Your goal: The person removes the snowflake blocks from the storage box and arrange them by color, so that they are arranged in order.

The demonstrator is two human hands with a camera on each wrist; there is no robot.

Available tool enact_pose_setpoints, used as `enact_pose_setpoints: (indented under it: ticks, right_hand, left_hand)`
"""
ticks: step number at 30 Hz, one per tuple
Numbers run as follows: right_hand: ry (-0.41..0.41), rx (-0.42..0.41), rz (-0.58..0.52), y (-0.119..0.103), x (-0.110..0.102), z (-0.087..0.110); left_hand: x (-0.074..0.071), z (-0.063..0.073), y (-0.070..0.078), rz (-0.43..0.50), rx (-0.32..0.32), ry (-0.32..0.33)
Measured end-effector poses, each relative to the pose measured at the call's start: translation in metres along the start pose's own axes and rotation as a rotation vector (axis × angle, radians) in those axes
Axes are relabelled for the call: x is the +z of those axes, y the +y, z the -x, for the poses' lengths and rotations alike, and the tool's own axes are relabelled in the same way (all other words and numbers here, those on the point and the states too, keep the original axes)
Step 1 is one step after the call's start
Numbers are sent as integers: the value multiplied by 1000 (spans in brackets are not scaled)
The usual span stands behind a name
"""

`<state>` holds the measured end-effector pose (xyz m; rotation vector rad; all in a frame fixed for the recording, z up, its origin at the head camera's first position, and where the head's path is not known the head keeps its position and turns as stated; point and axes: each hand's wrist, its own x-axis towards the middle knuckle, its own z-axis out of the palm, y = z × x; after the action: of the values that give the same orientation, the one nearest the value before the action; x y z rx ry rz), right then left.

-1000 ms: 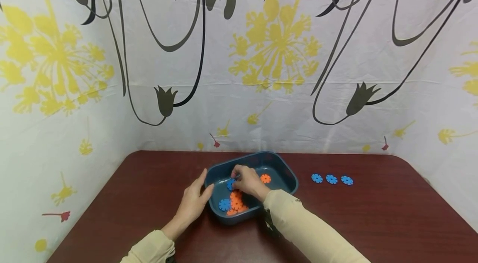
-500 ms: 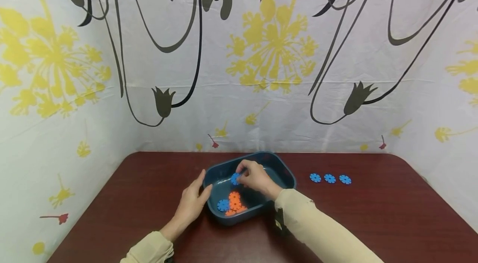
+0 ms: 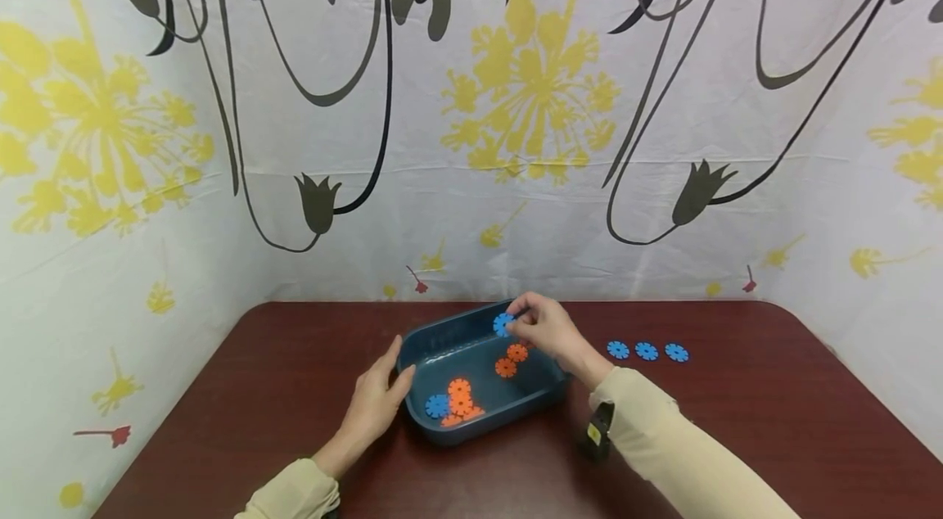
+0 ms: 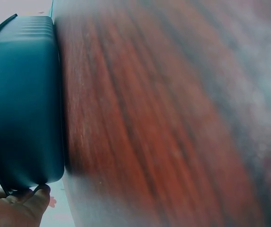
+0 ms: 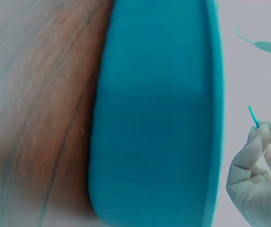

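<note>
My right hand pinches a blue notched plastic snowflake disc between thumb and fingertips, above the far right part of a dark teal tray. In the right wrist view the disc shows edge-on at the fingertips. At the tray's left end, my left hand rests with fairly straight fingers and thumb apart against the wall. Its fingertips touch the outside in the left wrist view. Inside the tray lie a blue disc, several orange discs beside it, and two orange discs farther right.
On the dark red-brown table, three blue discs lie in a row right of the tray. A patterned white cloth hangs behind the table and along both sides.
The right hand has lifted the blue disc and carried it rightward and away, towards the tray's far right rim. Both orange discs on the right are now uncovered. The left hand stays at the tray.
</note>
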<state>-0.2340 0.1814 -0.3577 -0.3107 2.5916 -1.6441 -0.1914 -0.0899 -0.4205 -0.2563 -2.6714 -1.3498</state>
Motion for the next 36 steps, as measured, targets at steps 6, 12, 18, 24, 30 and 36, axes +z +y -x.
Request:
enact_pose_setpoints:
  ticks: [6,12,18,24,30,36]
  right_hand:
    - [110,27,-52,10,-35,4]
    - [229,76,-46,33,-81,18]
    - [332,175,1,68,-127,38]
    - [385,264,118,103,-158,60]
    - [433,338,118,123,-174,71]
    - [463,404,96,133,-184,78]
  left_hand:
    - [-1,0,0,-9,12,7]
    - [-1,0,-1,-3,-5,-6]
    - [-1,0,-1,-9,13,-5]
    - [-2,0,0,-14,22,-4]
    - [-2,-1,0,-16,29,-2]
    - [-1,-1,-1,-14,22,-8]
